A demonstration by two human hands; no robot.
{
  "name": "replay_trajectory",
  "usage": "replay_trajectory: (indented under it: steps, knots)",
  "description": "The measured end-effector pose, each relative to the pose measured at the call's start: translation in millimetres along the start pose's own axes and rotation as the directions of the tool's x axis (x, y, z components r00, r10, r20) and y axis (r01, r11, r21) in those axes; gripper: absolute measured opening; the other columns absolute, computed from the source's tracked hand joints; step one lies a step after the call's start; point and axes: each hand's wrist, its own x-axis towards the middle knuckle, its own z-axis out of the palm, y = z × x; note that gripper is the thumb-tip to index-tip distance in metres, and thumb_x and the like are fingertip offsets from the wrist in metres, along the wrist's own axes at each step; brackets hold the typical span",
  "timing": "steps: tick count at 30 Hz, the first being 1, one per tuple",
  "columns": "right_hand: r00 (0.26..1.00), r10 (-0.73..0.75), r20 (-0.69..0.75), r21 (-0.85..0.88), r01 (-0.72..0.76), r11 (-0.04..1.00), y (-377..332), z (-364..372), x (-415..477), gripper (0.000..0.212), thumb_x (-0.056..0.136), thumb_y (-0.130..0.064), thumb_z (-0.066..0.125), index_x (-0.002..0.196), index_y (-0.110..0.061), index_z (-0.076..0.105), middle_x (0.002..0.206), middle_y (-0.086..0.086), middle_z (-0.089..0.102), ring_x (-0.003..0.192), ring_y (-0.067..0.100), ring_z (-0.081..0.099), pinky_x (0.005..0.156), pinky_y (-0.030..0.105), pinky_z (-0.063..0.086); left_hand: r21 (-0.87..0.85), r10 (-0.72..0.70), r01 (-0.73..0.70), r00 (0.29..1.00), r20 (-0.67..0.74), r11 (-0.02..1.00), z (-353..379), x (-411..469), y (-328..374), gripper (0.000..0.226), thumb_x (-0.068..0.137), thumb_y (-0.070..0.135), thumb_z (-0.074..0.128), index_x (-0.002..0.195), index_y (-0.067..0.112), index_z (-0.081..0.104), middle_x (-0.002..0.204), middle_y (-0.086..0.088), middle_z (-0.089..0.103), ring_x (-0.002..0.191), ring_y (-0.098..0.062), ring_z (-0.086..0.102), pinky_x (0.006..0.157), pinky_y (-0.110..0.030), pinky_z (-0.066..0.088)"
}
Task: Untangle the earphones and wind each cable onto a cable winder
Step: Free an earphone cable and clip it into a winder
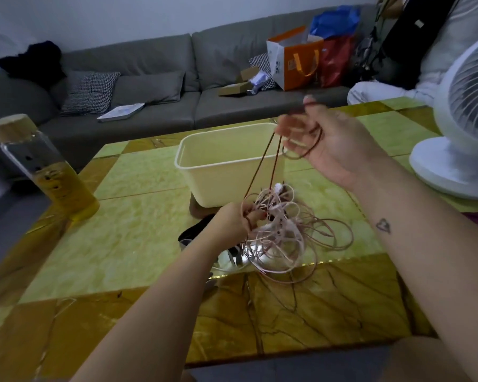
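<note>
A tangle of thin pink and brown earphone cables (284,232) lies on the green and yellow table (127,232). My left hand (236,220) grips the tangle at its left side, low over the table. My right hand (323,139) is raised above it and holds a dark brown cable (262,166) looped round its fingers. Two strands of that cable run taut down to the tangle. A black object (196,230) lies partly hidden under my left wrist. I cannot make out a cable winder.
A cream plastic tub (226,161) stands behind the tangle. A glass bottle with a cork lid (44,166) stands at the left. A white fan (458,133) occupies the table's right edge. A grey sofa (149,86) with bags and cushions is behind.
</note>
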Motion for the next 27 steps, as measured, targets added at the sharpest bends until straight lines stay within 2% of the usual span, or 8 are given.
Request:
replay_trajectory:
  steps: [3,6,10,14,18,22,24,27]
  knots:
    - [0.951,-0.229,-0.206,-0.003,0.234,0.972,-4,6,2,0.033,0.098,-0.022,0.051,0.066,-0.021,0.061,0.067,-0.005,0.066,0.079,0.012,0.062,0.085,0.037,0.044,0.27,-0.03,0.037,0.999,-0.028,0.962,-2,1,2,0.025,0.099,0.026,0.049,0.078,0.016,0.058,0.068,0.0,0.056,0.064,-0.018,0.057,0.057,-0.027,0.047]
    - [0.92,-0.263,-0.29,-0.001,0.275,0.961,-1,5,0,0.03,0.099,-0.026,0.049,0.07,-0.02,0.055,0.069,-0.001,0.066,0.081,0.017,0.066,0.08,0.039,0.053,0.671,-0.056,0.143,0.987,-0.15,0.728,2,2,2,0.012,0.095,0.02,0.047,0.088,0.019,0.058,0.083,0.001,0.048,0.075,-0.024,0.055,0.064,-0.034,0.048]
    - [0.932,-0.146,-0.331,0.026,0.164,0.986,5,-1,-2,0.031,0.1,-0.03,0.046,0.075,-0.013,0.049,0.062,0.003,0.066,0.068,0.024,0.07,0.069,0.037,0.058,0.777,-0.143,0.213,0.977,-0.159,0.592,-1,2,-5,0.021,0.092,0.011,0.049,0.107,0.016,0.064,0.094,0.0,0.039,0.078,-0.026,0.053,0.063,-0.034,0.042]
    - [0.924,-0.107,-0.367,0.055,0.137,0.989,1,-7,0,0.025,0.1,-0.034,0.047,0.085,-0.014,0.051,0.083,0.004,0.073,0.086,0.026,0.071,0.076,0.043,0.057,0.804,-0.13,0.22,0.975,-0.178,0.553,-5,2,-11,0.023,0.092,0.017,0.055,0.113,0.02,0.062,0.097,0.0,0.037,0.074,-0.024,0.052,0.062,-0.034,0.044]
    - [0.91,-0.17,-0.379,-0.046,0.164,0.985,1,-7,4,0.015,0.1,-0.034,0.045,0.098,-0.025,0.056,0.113,-0.001,0.063,0.115,0.026,0.057,0.089,0.054,0.047,0.665,-0.081,0.181,0.981,-0.178,0.724,-14,8,-18,0.027,0.091,0.02,0.057,0.117,0.027,0.06,0.103,-0.001,0.046,0.081,-0.023,0.059,0.071,-0.037,0.057]
    - [0.838,-0.299,-0.456,-0.194,0.235,0.953,-1,-11,8,0.018,0.1,-0.032,0.047,0.083,-0.026,0.053,0.081,-0.006,0.055,0.075,0.007,0.058,0.069,0.029,0.052,0.289,-0.118,0.153,0.984,-0.136,0.945,-33,4,-18,0.046,0.094,0.028,0.06,0.139,0.023,0.051,0.121,-0.007,0.063,0.087,-0.016,0.062,0.071,-0.025,0.049]
    - [0.779,-0.442,-0.445,-0.49,0.202,0.848,1,-15,10,0.02,0.099,-0.032,0.048,0.081,-0.026,0.053,0.073,-0.009,0.051,0.064,0.001,0.048,0.063,0.018,0.043,0.111,-0.152,0.157,0.987,-0.054,0.981,-44,-3,-15,0.04,0.094,0.026,0.062,0.134,0.024,0.057,0.119,-0.007,0.066,0.09,-0.013,0.062,0.077,-0.024,0.046]
    - [0.82,-0.515,-0.249,-0.788,0.137,0.6,11,-17,9,0.02,0.096,-0.033,0.053,0.092,-0.016,0.063,0.096,-0.002,0.064,0.086,0.005,0.055,0.071,0.013,0.04,-0.169,-0.161,0.173,0.984,0.081,0.97,-53,-13,-7,0.04,0.09,0.008,0.062,0.123,0.031,0.063,0.125,-0.007,0.062,0.102,-0.017,0.061,0.1,-0.036,0.046]
